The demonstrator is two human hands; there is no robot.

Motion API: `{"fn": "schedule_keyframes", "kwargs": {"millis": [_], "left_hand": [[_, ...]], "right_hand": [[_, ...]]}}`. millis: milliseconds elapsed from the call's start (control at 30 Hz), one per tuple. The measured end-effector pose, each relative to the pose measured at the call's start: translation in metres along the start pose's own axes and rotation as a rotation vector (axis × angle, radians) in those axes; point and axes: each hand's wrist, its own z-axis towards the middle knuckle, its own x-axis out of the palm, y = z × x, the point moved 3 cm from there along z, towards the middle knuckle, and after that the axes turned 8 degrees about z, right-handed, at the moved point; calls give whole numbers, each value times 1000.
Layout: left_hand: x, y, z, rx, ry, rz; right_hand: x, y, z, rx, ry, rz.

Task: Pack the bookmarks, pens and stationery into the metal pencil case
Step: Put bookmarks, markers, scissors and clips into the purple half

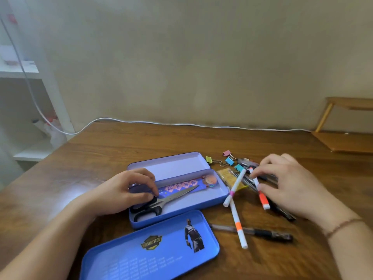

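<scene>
The blue metal pencil case (201,206) lies open on the wooden table, its hinged tray (171,162) tipped back. Inside lie black-handled scissors (161,203) and a blue bookmark (185,185) with a round charm. My left hand (125,190) rests on the case's left end, fingers touching the scissors' handle and the bookmark. My right hand (286,182) hovers over a heap of pens (262,186) right of the case, fingertips pinched near a white and orange marker (261,193). Another white marker (235,186) leans on the case's rim.
The case's loose blue lid (153,247) lies in front. A white and orange marker (239,225) and a black gel pen (262,232) lie to its right. Coloured binder clips (226,160) sit behind the pens. A white cable (181,124) runs along the table's far edge.
</scene>
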Motion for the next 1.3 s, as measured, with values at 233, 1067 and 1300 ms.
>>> {"fn": "schedule_keyframes", "kwargs": {"millis": [233,1067,1300], "left_hand": [[1,6,-1,-33,-66,-58],[-2,13,-5,-104,13,-121],[-3,19,-4,-157,24,-264]], "right_hand": [[23,37,-3,-277,44,-26],[34,86,29,-11,-325,1262],[72,95,53,181,-182,1151]]}}
